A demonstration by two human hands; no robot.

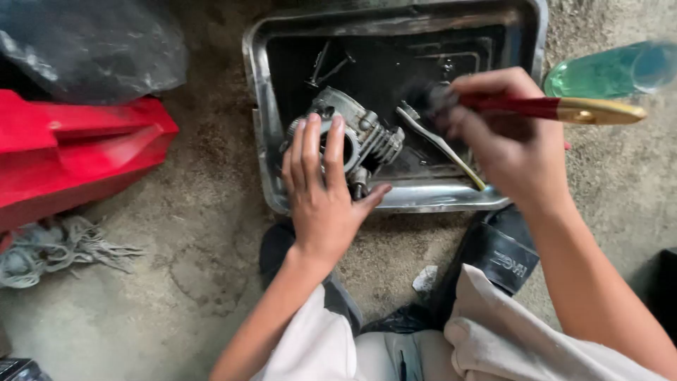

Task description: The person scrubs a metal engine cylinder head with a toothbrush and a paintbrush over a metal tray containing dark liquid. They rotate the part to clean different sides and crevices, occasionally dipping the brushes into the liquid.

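Light-coloured trousers (pixel 486 346) of the squatting person fill the bottom of the view, and dark footwear (pixel 502 254) stands on the concrete floor (pixel 204 233) just before the tray. Both bare forearms reach forward from here.

Left hand (pixel 326 190) lies on the grey metal engine part (pixel 352 137); its fingers (pixel 310 144) are spread over the round opening of the part and the thumb presses on the lower side, so the hand grips it. This part stands in the near left corner of the metal tray (pixel 257 77), leaning against the tray wall.

Right hand (pixel 497 137) is closed around a paintbrush with red handle (pixel 522 106) and a golden end that points to the right. The bristle end is blurred, just beside the engine part, and I cannot tell if it touches it.

Inside the tray there is dark liquid, with a flat wrench (pixel 437 141) under the right hand and some bolts (pixel 324 67) further back.

Beyond the tray at right lies a green plastic bottle (pixel 610 70). At far left are a red plastic cover (pixel 77 155), a grey rag (pixel 56 247) near it on the floor, and a dark plastic bag (pixel 92 42) behind.
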